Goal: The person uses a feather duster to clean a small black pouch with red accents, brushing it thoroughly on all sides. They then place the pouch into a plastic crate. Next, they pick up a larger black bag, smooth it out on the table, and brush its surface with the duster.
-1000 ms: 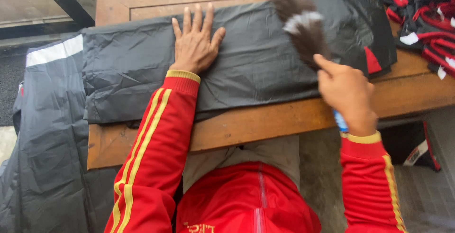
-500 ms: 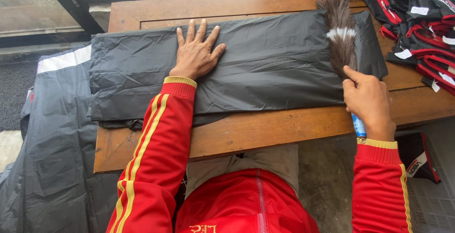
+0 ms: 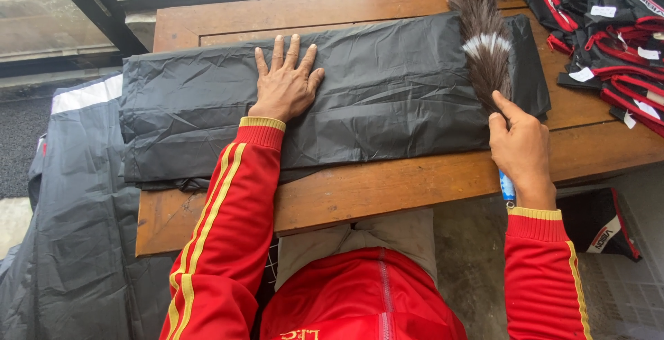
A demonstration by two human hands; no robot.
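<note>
A folded black waterproof garment [image 3: 387, 98] lies lengthwise across a wooden table [image 3: 387, 188]. My left hand [image 3: 285, 84] lies flat on it with fingers spread, pressing near its middle. My right hand [image 3: 522, 150] grips the blue handle of a feather duster [image 3: 484, 35], index finger stretched along it. The brown feathers with a white band rest on the garment's right end, pointing away from me.
A pile of black and red folded items with white tags [image 3: 609, 42] fills the table's far right corner. More grey-black garment with a pale strip [image 3: 62, 195] hangs off the table's left side. A window frame [image 3: 111, 8] runs behind the table. A black bag [image 3: 598, 222] sits on the floor at right.
The duster has shifted along the garment's right end and now lies straighter over it. My left hand has stayed pressed on the garment.
</note>
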